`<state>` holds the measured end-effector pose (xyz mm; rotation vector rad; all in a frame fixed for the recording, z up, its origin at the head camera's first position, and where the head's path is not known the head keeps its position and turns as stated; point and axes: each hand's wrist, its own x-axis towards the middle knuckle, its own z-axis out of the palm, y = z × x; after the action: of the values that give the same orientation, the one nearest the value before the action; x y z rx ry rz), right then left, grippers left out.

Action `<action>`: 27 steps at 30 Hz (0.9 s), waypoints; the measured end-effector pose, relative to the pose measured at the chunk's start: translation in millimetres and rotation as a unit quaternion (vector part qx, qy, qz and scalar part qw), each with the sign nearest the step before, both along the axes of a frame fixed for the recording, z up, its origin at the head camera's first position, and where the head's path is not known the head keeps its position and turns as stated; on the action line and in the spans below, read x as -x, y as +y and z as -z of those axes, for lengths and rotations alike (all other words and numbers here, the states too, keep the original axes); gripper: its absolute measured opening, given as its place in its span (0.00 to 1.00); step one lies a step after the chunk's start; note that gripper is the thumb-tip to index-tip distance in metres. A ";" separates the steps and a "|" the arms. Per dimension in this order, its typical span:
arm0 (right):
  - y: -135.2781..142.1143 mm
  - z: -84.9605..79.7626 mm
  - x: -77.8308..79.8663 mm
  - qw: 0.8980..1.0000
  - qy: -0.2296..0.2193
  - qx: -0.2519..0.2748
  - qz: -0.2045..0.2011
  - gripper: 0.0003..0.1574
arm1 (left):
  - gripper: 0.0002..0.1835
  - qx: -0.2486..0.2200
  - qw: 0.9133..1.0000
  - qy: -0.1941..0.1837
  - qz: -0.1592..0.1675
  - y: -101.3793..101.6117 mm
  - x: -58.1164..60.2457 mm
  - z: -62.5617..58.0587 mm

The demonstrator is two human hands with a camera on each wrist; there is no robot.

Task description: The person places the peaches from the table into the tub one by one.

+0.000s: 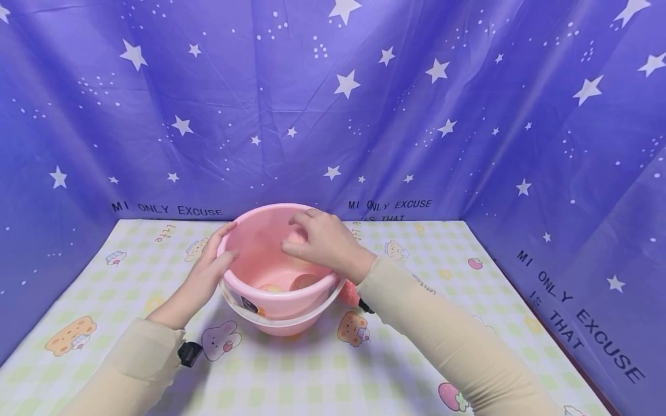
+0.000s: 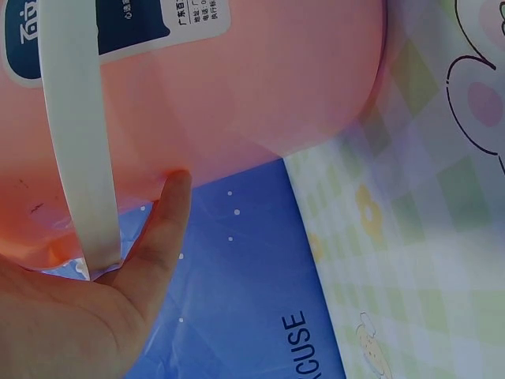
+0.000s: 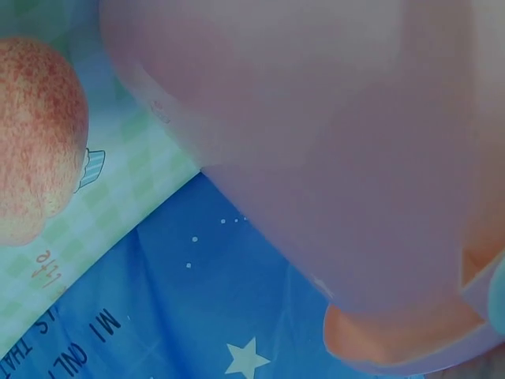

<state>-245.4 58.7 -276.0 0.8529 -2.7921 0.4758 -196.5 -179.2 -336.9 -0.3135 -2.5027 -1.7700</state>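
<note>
A pink bucket (image 1: 283, 303) with a white handle (image 2: 75, 118) stands on the table. My left hand (image 1: 205, 277) grips its left rim, thumb over the inside and fingers along the outer wall. My right hand (image 1: 328, 242) reaches over the right rim with curled fingers, holding a small pink thing (image 1: 298, 236) that is mostly hidden. Two roundish things, a pale one (image 1: 270, 288) and a reddish one (image 1: 304, 281), lie at the bottom of the bucket. Outside it, in the right wrist view, a peach (image 3: 35, 142) rests on the tablecloth.
A green-checked cloth (image 1: 416, 358) with cartoon prints covers the table. Purple-blue curtains (image 1: 291, 104) with white stars hang behind the table and along both sides. The bucket carries a dark label (image 2: 142, 28).
</note>
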 end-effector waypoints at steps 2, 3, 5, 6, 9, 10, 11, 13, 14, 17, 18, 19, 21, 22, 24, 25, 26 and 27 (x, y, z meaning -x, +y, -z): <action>0.3 0.2 0.4 1.000 -0.006 -0.004 0.003 0.31 | 0.36 0.000 1.000 0.000 -0.001 0.0 -0.1 -0.2; 0.5 0.3 0.5 1.000 -0.008 -0.004 0.004 0.32 | 0.36 0.001 1.000 0.001 -0.001 -0.1 -0.1 -0.2; 1.0 0.2 0.3 1.000 -0.011 -0.004 0.005 0.32 | 0.36 0.001 1.000 0.001 -0.001 -0.2 0.0 -0.2; 1.5 0.3 0.1 1.000 -0.012 -0.003 0.004 0.32 | 0.36 0.001 1.000 0.001 -0.001 -0.1 0.0 -0.2; 3.0 0.5 -0.8 1.000 -0.008 0.003 0.003 0.32 | 0.36 0.000 1.000 -0.001 -0.001 0.1 0.0 0.1; 3.6 0.5 -1.3 1.000 -0.007 0.005 0.002 0.32 | 0.36 0.000 1.000 -0.002 -0.002 0.1 0.0 0.1; 4.1 0.9 -1.6 1.000 -0.006 0.007 0.001 0.32 | 0.36 0.000 1.000 -0.002 -0.002 0.2 0.0 0.2; 5.0 1.0 -2.5 1.000 0.000 0.008 0.000 0.31 | 0.36 0.000 1.000 -0.003 -0.002 0.1 0.0 0.3; 5.5 1.0 -3.0 1.000 0.002 0.010 -0.002 0.31 | 0.36 0.001 1.000 -0.002 -0.002 0.1 0.0 0.3; 7.0 0.4 -4.8 1.000 0.013 0.011 -0.006 0.30 | 0.36 0.001 1.000 -0.003 -0.001 0.0 -0.6 0.3; 7.5 0.0 -5.4 1.000 0.018 0.011 -0.009 0.30 | 0.36 0.001 1.000 -0.004 -0.001 -0.1 -0.8 0.2; 8.2 -0.4 -5.8 1.000 0.024 0.012 -0.011 0.30 | 0.36 0.001 1.000 -0.005 -0.001 0.0 -1.1 0.2; 9.6 -1.3 -6.8 0.999 0.034 0.014 -0.012 0.30 | 0.36 0.001 1.000 -0.007 -0.002 0.2 -1.7 0.0; 10.4 -1.7 -7.2 0.999 0.040 0.015 -0.013 0.30 | 0.36 0.002 1.000 -0.007 -0.002 0.1 -1.8 0.0; 12.3 -2.5 -8.0 0.999 0.049 0.019 -0.012 0.30 | 0.36 0.003 1.000 -0.007 -0.004 0.3 -1.7 0.0; 13.3 -2.8 -8.4 0.998 0.051 0.021 -0.010 0.31 | 0.36 0.004 1.000 -0.006 -0.004 0.4 -1.7 -0.1; 14.3 -3.2 -8.7 0.998 0.053 0.024 -0.009 0.31 | 0.36 0.003 1.000 -0.005 -0.004 0.3 -1.5 -0.1; 15.3 -3.4 -9.1 0.998 0.054 0.027 -0.008 0.31 | 0.36 0.003 1.000 -0.004 -0.003 0.2 -1.4 -0.2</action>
<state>-236.3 74.0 -272.6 0.8636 -2.6642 0.4905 -195.0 -179.0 -336.7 -0.2975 -2.5117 -1.7666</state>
